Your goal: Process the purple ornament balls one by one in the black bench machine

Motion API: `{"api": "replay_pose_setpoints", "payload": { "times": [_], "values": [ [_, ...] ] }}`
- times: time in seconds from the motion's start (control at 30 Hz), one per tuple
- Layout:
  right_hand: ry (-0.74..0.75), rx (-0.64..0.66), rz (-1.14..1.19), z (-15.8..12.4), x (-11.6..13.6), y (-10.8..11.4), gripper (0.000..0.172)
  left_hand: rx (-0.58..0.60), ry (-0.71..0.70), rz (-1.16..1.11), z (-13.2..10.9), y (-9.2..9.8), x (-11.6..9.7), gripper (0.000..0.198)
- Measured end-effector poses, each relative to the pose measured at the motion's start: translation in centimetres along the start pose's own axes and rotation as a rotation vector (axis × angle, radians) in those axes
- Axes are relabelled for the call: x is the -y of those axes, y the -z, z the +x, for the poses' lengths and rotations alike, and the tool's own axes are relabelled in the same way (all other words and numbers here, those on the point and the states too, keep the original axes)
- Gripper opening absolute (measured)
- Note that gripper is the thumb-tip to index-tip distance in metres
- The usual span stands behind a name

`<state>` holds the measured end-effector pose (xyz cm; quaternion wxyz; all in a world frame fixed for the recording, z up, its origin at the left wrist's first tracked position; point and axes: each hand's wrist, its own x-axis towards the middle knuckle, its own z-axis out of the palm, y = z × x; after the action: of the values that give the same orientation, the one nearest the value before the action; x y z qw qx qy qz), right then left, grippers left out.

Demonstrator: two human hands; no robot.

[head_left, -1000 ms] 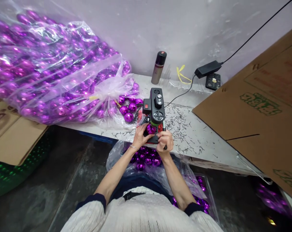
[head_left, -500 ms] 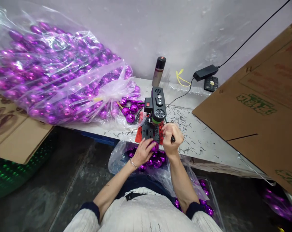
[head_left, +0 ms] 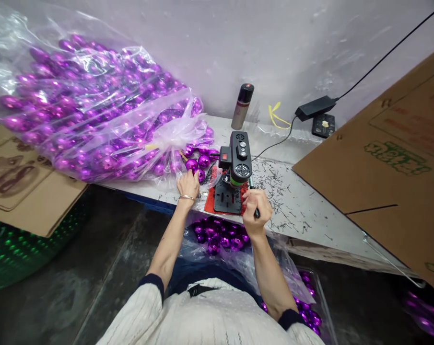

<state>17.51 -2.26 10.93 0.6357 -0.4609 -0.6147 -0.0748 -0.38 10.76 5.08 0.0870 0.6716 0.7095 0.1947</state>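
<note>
A small black bench machine [head_left: 239,160] stands on a red mat [head_left: 210,205] at the front edge of the white table [head_left: 303,211]. My right hand [head_left: 254,206] is closed around the machine's black lever handle on its right side. My left hand [head_left: 188,184] is at the table edge left of the machine, fingers curled on a loose shiny purple ball [head_left: 201,175]. Other loose purple balls [head_left: 192,164] lie just beyond it. An open plastic bag of purple balls [head_left: 220,235] sits in my lap under the table edge.
A large clear bag of purple balls [head_left: 94,110] fills the table's left. A spray can [head_left: 242,99] and a power adapter [head_left: 315,108] stand by the wall. Big cardboard sheets [head_left: 382,158] lean at right. Cardboard [head_left: 22,187] and a green crate [head_left: 8,258] are at left. Dark shavings [head_left: 274,182] litter the table.
My left hand took a purple ball off the machine's base, lowered it to the lap bag, then reached up left to the loose balls. My right hand stayed on the lever.
</note>
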Motion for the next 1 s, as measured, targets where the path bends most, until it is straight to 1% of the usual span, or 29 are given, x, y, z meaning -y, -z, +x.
{"api": "replay_pose_setpoints", "payload": {
  "times": [0.07,0.13,0.23,0.27,0.33,0.4,0.47,0.53,0.6,0.67,0.73,0.8,0.83,0.9,1.0],
  "values": [
    [0.005,0.004,0.008,0.0,0.0,0.0,0.028,0.101,-0.012,-0.006,0.9,-0.2,-0.3,0.055],
    [0.013,0.009,0.011,-0.1,0.0,0.0,0.028,0.152,-0.123,-0.086,0.9,-1.0,-0.5,0.054],
    [0.016,0.012,0.008,-0.2,-0.1,0.1,0.028,0.168,-0.333,-0.282,0.3,-2.8,-0.5,0.052],
    [0.014,0.015,0.008,-0.3,-0.2,0.1,0.028,0.165,-0.369,-0.355,0.2,-3.3,-0.4,0.050],
    [0.012,0.023,0.007,-0.4,-0.3,0.2,0.028,0.161,-0.379,-0.497,0.0,-4.0,-0.1,0.044],
    [0.014,0.025,0.005,-0.4,-0.4,0.2,0.028,0.154,-0.342,-0.622,0.1,-4.3,0.3,0.042],
    [0.016,0.022,0.002,-0.4,-0.4,0.2,0.028,0.152,-0.268,-0.727,0.2,-4.4,0.5,0.047],
    [0.015,0.019,-0.003,-0.4,-0.5,0.2,0.027,0.166,-0.161,-0.814,0.5,-4.2,0.6,0.056],
    [0.012,0.024,-0.012,-0.3,-0.4,0.2,0.027,0.189,-0.028,-0.928,0.7,-3.8,0.5,0.057],
    [0.014,0.029,-0.018,-0.2,-0.4,0.3,0.027,0.212,0.114,-1.118,0.7,-3.3,0.4,0.054],
    [0.020,0.029,-0.018,-0.1,-0.4,0.3,0.028,0.264,0.218,-1.344,0.4,-2.6,0.4,0.051],
    [0.026,0.025,-0.012,0.0,-0.3,0.3,0.028,0.336,0.246,-1.502,-0.3,-1.8,0.5,0.049],
    [0.025,0.020,-0.006,0.1,-0.2,0.4,0.028,0.366,0.243,-1.537,-0.9,-1.6,0.5,0.049],
    [0.002,0.009,0.008,0.6,0.0,0.3,0.028,0.387,0.236,-1.529,-2.1,-1.5,0.4,0.052],
    [-0.060,-0.007,0.015,1.6,0.3,0.3,0.030,0.389,0.161,-1.416,-4.0,-2.4,-0.3,0.061]
  ]
}}
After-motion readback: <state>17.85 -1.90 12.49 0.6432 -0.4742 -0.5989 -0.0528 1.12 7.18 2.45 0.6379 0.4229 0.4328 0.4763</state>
